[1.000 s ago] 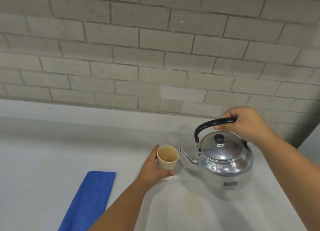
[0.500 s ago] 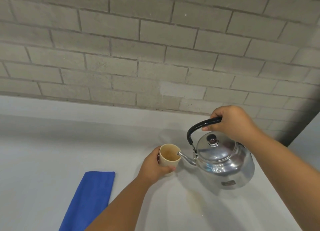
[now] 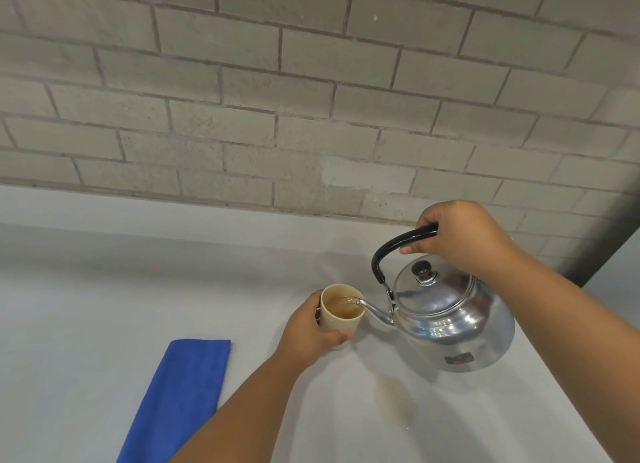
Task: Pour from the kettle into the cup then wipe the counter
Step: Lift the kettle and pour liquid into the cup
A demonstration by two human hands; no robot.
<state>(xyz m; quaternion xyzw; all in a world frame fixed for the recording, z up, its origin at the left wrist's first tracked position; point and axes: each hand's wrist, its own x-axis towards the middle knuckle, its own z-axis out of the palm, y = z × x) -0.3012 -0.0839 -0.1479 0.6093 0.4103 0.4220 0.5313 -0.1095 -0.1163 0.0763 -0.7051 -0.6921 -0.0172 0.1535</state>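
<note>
A shiny metal kettle (image 3: 450,320) with a black handle is lifted off the counter and tilted to the left. My right hand (image 3: 460,237) grips that handle from above. Its spout reaches over the rim of a small beige cup (image 3: 337,318), and a thin stream of water runs into the cup. The cup stands on the pale counter (image 3: 104,289), held from the left side by my left hand (image 3: 308,331). A folded blue cloth (image 3: 183,393) lies flat on the counter to the left of my left forearm.
A grey brick wall (image 3: 277,98) rises right behind the counter. A faint yellowish stain (image 3: 394,393) marks the counter below the kettle. The counter's right edge (image 3: 571,386) runs diagonally under my right forearm.
The kettle has risen and tipped further left, its spout moving from beside the cup to over its rim. Water now flows into the cup. My left hand stays on the cup.
</note>
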